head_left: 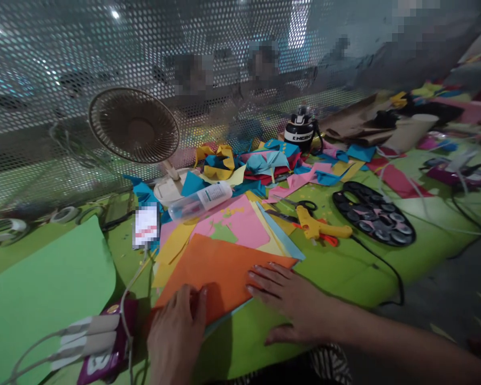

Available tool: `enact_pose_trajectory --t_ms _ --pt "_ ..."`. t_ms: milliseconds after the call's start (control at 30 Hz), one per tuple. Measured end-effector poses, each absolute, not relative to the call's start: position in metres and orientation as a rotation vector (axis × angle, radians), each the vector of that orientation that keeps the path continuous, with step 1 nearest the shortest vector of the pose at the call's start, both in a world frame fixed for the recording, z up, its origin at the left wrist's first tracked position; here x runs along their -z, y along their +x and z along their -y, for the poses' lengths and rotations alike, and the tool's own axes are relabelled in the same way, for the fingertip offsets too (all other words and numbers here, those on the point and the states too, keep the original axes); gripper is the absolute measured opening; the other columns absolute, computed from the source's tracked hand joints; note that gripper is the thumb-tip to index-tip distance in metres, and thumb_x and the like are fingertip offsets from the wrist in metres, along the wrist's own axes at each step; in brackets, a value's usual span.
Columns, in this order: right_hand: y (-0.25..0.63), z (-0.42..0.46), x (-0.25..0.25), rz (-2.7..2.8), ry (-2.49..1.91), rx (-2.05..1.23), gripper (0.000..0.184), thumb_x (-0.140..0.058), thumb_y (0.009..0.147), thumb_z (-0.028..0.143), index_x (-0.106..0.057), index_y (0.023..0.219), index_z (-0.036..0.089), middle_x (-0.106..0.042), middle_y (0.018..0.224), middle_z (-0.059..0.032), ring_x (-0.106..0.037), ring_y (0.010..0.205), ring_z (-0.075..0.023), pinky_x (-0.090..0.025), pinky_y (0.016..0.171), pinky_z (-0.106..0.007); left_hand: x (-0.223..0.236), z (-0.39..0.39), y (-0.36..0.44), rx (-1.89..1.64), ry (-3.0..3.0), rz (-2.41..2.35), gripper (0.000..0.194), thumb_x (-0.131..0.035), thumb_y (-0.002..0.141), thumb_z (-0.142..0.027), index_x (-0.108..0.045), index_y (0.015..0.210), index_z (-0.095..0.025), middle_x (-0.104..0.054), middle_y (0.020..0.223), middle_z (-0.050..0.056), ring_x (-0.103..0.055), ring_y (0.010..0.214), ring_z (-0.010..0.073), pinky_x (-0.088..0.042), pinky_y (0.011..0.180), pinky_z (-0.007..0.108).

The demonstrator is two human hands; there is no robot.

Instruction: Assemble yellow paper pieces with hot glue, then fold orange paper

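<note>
Orange paper (220,262) lies near centre, right hand (282,299) spread flat on it, left hand (178,326) curled at its edge, grip unclear. Beyond lies a clear bottle (202,201); right, a black palette (367,199) with round wells.

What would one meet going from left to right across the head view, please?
Green sheet → power strip → left hand → right hand → black tray. The orange sheet overlaps both hands, so I leave it out.
</note>
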State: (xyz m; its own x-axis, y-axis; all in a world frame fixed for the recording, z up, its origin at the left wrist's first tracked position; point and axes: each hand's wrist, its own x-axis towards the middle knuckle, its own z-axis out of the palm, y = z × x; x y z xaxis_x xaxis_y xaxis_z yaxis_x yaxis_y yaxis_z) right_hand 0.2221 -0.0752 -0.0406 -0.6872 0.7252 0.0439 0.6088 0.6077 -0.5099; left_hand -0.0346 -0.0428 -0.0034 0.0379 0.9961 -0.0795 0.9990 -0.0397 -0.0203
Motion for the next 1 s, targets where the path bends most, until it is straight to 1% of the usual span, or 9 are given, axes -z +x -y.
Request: enact_pose_trajectory --t_ms 100,233,500,567,633,700,767,900,1000 --pt "0.222 0.075 0.041 2.591 -1.094 -0.661 0.081 -0.037 0.085 0.068 -0.023 0.147 0.018 -0.023 0.153 -0.0107 -0.012 0.142 -0.0261 -0.008 0.116 -0.046 0.017 0.051 -0.034 -0.276 2.662 -2.011 0.04 -0.038 0.092 -0.038 -0.05 0.124 -0.016 -0.054 0.131 0.015 -0.051 0.119 0.0308 -0.033 0.1 0.047" --pt "0.222 0.075 0.041 2.613 -1.104 -0.647 0.081 -0.036 0.085 0.068 -0.025 0.146 0.016 -0.023 0.152 -0.0131 -0.013 0.141 -0.0271 -0.009 0.115 -0.048 0.045 0.061 -0.025 -0.337 3.0 -1.414 0.059 -0.042 0.091 -0.044 -0.031 0.143 -0.019 -0.039 0.145 0.011 -0.033 0.134 0.0271 -0.023 0.109 0.045" --pt "0.22 0.078 0.042 2.614 -1.073 -0.517 0.076 -0.04 0.087 0.063 -0.03 0.144 0.013 -0.028 0.15 -0.014 -0.018 0.14 -0.0263 -0.016 0.114 -0.047 0.059 0.069 -0.018 -0.302 3.037 -1.429 0.072 -0.043 0.085 -0.061 -0.027 0.146 -0.025 -0.032 0.15 0.01 -0.025 0.138 0.0305 -0.014 0.111 0.049" --pt "0.226 0.078 0.043 2.576 -1.072 -0.429 0.069 -0.043 0.088 0.058 -0.038 0.141 0.013 -0.036 0.147 -0.0131 -0.025 0.138 -0.0243 -0.023 0.113 -0.043 0.058 0.07 -0.017 -0.304 3.027 -1.434 0.073 -0.043 0.084 -0.063 -0.026 0.146 -0.027 -0.031 0.15 0.009 -0.025 0.138 0.0309 -0.015 0.111 0.05" --pt "0.239 0.074 0.041 2.481 -1.157 -0.277 0.053 -0.044 0.092 0.05 -0.05 0.132 0.017 -0.046 0.141 -0.0109 -0.032 0.135 -0.0229 -0.027 0.111 -0.043 0.056 0.071 -0.016 -0.305 3.017 -1.432 0.073 -0.042 0.084 -0.063 -0.025 0.146 -0.028 -0.031 0.15 0.008 -0.025 0.138 0.0312 -0.014 0.111 0.051" --pt "0.257 0.066 0.036 2.345 -1.329 -0.094 0.038 -0.046 0.093 0.042 -0.059 0.122 0.021 -0.051 0.136 -0.0095 -0.032 0.134 -0.025 -0.023 0.111 -0.05 0.056 0.071 -0.015 -0.308 3.004 -1.44 0.072 -0.043 0.084 -0.063 -0.026 0.146 -0.028 -0.031 0.15 0.008 -0.025 0.137 0.0315 -0.013 0.111 0.051" --pt "0.276 0.055 0.029 2.255 -1.5 0.011 0.037 -0.054 0.087 0.046 -0.063 0.114 0.022 -0.047 0.138 -0.0114 -0.024 0.137 -0.0311 -0.016 0.111 -0.057 0.057 0.071 -0.015 -0.327 2.998 -1.448 0.073 -0.043 0.084 -0.063 -0.026 0.146 -0.028 -0.031 0.15 0.008 -0.024 0.137 0.0318 -0.012 0.111 0.051" --pt "0.297 0.04 0.019 2.375 -1.586 -0.038 0.033 -0.065 0.077 0.051 -0.066 0.089 0.02 -0.036 0.146 -0.0116 -0.011 0.14 -0.0368 -0.009 0.111 -0.061 0.059 0.071 -0.014 -0.347 3.006 -1.444 0.073 -0.044 0.084 -0.063 -0.028 0.145 -0.027 -0.032 0.149 0.009 -0.024 0.138 0.0314 -0.011 0.111 0.05" --pt "0.297 0.035 0.017 2.465 -1.546 -0.128 0.025 -0.067 0.077 0.045 -0.065 0.085 0.022 -0.033 0.149 -0.0075 -0.007 0.141 -0.036 -0.005 0.111 -0.061 0.059 0.07 -0.014 -0.352 3.018 -1.449 0.073 -0.043 0.083 -0.064 -0.029 0.145 -0.027 -0.034 0.148 0.009 -0.025 0.137 0.0314 -0.009 0.111 0.05"
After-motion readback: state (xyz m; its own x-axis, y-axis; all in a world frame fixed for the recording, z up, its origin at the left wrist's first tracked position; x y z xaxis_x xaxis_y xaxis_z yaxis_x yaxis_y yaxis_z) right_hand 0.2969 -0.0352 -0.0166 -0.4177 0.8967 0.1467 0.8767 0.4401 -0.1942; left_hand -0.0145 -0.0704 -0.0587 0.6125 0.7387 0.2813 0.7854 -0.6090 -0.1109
